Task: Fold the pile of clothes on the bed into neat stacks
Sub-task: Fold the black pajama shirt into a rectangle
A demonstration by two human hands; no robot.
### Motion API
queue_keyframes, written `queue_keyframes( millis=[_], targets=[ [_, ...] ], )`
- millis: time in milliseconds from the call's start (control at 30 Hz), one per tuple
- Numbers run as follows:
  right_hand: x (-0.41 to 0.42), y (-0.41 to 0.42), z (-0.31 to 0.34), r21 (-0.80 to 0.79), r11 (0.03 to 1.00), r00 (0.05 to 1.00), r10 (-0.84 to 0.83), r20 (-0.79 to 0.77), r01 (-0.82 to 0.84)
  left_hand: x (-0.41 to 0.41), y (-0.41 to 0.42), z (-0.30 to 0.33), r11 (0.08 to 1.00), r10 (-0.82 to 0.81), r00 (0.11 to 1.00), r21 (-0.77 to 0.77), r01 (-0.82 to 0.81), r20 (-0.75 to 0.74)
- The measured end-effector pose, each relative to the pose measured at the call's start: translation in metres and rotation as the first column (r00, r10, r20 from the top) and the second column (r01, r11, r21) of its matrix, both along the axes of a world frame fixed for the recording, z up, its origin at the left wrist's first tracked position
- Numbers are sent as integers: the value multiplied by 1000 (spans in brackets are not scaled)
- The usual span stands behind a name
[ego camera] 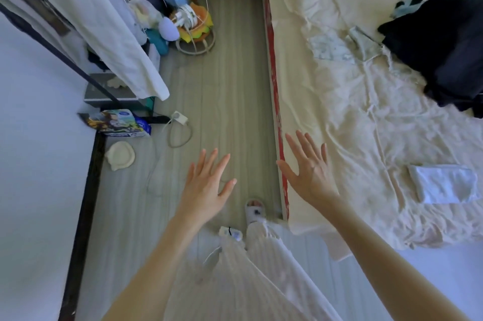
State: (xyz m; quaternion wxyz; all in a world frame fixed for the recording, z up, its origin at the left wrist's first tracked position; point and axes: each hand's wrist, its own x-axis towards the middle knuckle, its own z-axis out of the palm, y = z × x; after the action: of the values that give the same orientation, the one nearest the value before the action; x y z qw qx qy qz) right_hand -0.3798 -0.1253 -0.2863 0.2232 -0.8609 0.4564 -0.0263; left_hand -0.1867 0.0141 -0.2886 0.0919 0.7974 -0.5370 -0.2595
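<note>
I see my left hand [206,184] and right hand [308,171] spread wide, each grip holding nothing; the dark clothes [439,51] lie far beyond the right one on the bed [352,101].

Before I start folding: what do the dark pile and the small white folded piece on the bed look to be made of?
Dark pile: matte navy-black fabric, probably cotton knit, falling in soft heavy folds. White folded piece: thin smooth woven cloth with a faint sheen, likely cotton.

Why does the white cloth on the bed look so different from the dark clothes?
The white cloth is folded into a flat, tidy rectangle; the dark clothes lie in a rumpled heap. The white cloth looks smaller, the dark heap bigger. The white cloth lies nearer the right hand, the dark heap farther up the bed. Both rest on the cream sheet.
</note>
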Motion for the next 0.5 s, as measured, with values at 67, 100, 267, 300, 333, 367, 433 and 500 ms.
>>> queue_keyframes(
  millis=[67,100,267,300,333,367,433,500],
  targets=[
    [17,-16,1,7,1000,1000,11,-13,-10,15,-17,1,1000,-16,1000,4,16,4],
    [24,-28,1,8,1000,1000,14,-13,-14,23,-28,2,1000,-19,1000,-2,19,3],
    [35,-125,14,-19,995,995,-95,28,95,66,-120,13,999,20,1000,-33,-21,-13],
    [34,-146,19,-27,990,990,-136,28,137,71,-142,19,999,20,1000,-35,-21,-21],
    [33,-166,24,-37,984,984,-175,39,176,76,-165,25,999,12,1000,-46,-13,-27],
    [35,-185,29,-47,978,978,-203,54,205,79,-188,31,998,-2,1000,-67,1,-27],
    [41,-219,37,-70,968,969,-235,72,240,87,-234,43,991,-47,999,-124,44,-23],
    [51,-244,41,-95,961,964,-253,82,261,94,-271,53,981,-95,995,-174,89,-25]
  ],
)
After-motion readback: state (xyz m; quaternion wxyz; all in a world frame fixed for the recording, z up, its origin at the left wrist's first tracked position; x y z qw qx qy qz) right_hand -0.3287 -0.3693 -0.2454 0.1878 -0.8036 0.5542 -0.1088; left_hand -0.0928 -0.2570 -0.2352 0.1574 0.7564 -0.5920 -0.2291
